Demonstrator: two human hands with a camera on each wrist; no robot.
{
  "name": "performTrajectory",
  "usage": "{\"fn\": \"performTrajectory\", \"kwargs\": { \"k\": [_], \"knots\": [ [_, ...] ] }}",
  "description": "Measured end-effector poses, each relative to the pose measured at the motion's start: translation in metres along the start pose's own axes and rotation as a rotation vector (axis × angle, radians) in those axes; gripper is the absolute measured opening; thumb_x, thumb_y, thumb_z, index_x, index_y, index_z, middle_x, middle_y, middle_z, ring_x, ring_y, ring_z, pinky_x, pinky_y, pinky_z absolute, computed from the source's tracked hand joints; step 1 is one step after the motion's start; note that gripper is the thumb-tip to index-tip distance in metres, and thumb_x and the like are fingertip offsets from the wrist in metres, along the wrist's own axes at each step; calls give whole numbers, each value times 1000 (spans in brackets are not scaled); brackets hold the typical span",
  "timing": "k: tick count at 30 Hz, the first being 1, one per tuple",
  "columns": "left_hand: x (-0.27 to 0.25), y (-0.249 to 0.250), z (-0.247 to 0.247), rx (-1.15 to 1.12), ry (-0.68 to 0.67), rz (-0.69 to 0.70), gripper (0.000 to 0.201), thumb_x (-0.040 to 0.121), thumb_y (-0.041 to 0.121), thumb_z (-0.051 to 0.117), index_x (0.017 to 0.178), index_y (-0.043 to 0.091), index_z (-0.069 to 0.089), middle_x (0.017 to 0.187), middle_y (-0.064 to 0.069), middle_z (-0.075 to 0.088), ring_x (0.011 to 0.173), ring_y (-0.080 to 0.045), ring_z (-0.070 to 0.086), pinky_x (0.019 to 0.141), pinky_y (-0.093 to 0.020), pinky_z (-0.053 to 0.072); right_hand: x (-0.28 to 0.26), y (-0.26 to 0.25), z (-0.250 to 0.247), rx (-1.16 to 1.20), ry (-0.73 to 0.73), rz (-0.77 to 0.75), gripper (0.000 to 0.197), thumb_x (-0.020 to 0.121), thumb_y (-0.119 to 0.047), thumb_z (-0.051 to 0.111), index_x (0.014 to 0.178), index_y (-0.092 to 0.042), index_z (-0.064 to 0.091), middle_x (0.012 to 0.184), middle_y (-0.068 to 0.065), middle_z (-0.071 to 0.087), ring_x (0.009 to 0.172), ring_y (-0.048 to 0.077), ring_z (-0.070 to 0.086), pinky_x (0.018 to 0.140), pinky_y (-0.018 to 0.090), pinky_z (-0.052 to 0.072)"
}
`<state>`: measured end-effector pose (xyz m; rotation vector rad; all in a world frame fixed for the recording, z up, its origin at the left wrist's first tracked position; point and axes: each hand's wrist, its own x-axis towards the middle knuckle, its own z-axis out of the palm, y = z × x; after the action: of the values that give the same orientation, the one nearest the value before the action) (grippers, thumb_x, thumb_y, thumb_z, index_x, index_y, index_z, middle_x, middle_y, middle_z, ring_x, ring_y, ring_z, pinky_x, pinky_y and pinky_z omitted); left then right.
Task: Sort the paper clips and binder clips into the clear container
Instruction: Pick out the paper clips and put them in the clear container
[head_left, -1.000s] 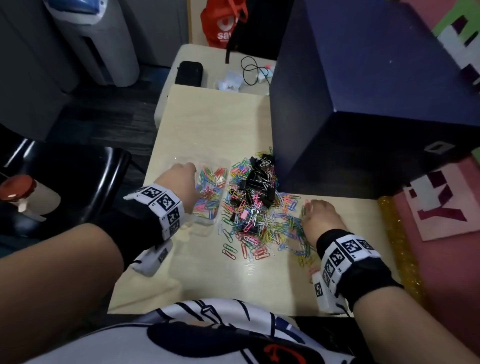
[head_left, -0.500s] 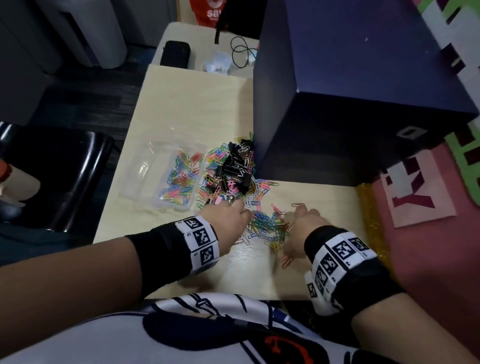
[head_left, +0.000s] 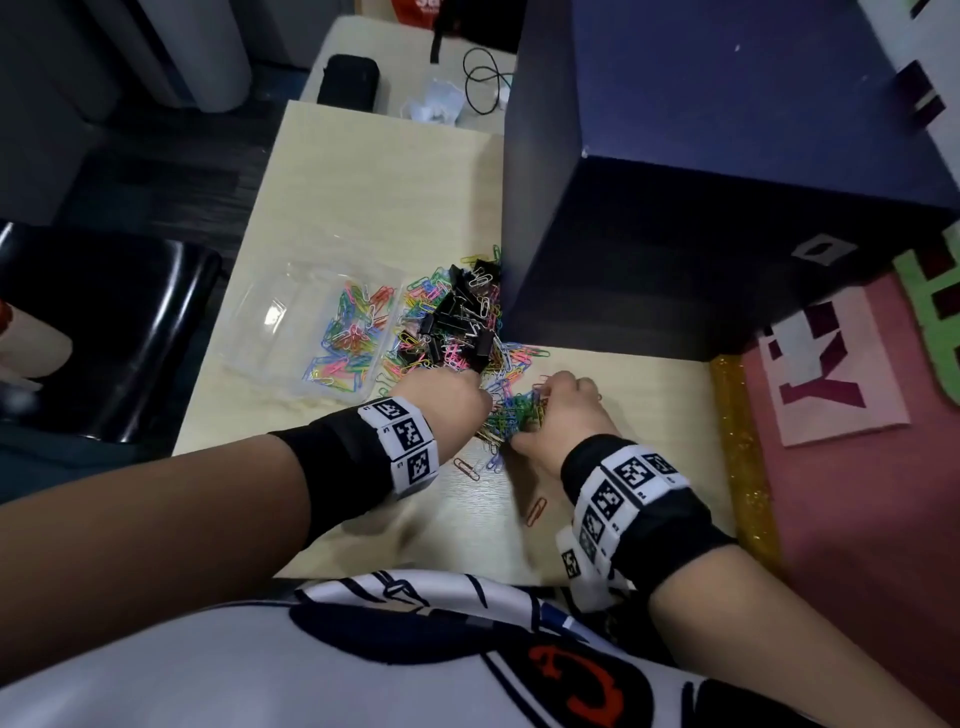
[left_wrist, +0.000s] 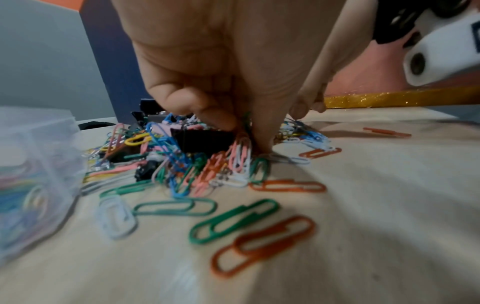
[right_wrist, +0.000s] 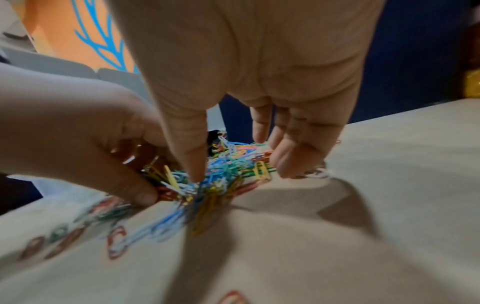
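A clear container (head_left: 270, 317) sits at the table's left and holds coloured paper clips (head_left: 350, 338) in its right compartment. Beside it lies a mixed pile of black binder clips (head_left: 460, 317) and more paper clips. My left hand (head_left: 467, 405) and right hand (head_left: 540, 410) meet at the pile's near edge with a bunch of paper clips (head_left: 519, 415) squeezed between them. The left hand (left_wrist: 246, 131) has its thumb and curled fingers pinching clips next to a binder clip (left_wrist: 205, 139). The right hand (right_wrist: 233, 170) curls its thumb and fingers around the bunch.
A tall dark blue box (head_left: 675, 208) stands right behind the pile. Loose red clips (head_left: 535, 512) lie near the table's front edge. A black chair (head_left: 104, 338) is on the left, and a gold glitter strip (head_left: 743, 457) and pink mat are on the right. Behind the table are a black pouch (head_left: 347, 80) and a cable (head_left: 485, 83).
My left hand left the container and came back to the pile's near edge. Both hands drew together and now squeeze a bunch of paper clips between them.
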<state>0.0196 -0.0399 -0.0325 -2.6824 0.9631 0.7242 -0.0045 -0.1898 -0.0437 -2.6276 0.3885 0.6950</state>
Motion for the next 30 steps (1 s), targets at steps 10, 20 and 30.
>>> {"fn": "performTrajectory", "kwargs": {
  "k": [10, 20, 30],
  "knots": [
    [-3, -11, 5, -87, 43, 35, 26, 90, 7, 48, 115, 9, 55, 107, -10, 52, 93, -29, 59, 73, -38, 50, 0, -8, 25, -124, -11, -328, 43, 83, -26, 65, 122, -23, 48, 119, 5, 36, 106, 28, 49, 92, 34, 46],
    [-17, -41, -2, -486, 307, -68, 36, 90, 38, 58, 119, 17, 59, 115, -6, 59, 106, -24, 55, 86, -31, 43, 10, -28, 0, -228, -70, -162, 36, 89, -12, 54, 124, -20, 56, 124, 13, 52, 114, 31, 53, 94, 31, 43],
    [-51, -108, 0, -903, 447, -332, 25, 82, 35, 70, 83, 11, 61, 60, 6, 47, 67, -19, 47, 63, -25, 32, -2, -86, -32, -92, -38, -189, 30, 85, -30, 68, 114, -22, 62, 113, 4, 63, 101, 21, 57, 79, 22, 40]
  ]
}}
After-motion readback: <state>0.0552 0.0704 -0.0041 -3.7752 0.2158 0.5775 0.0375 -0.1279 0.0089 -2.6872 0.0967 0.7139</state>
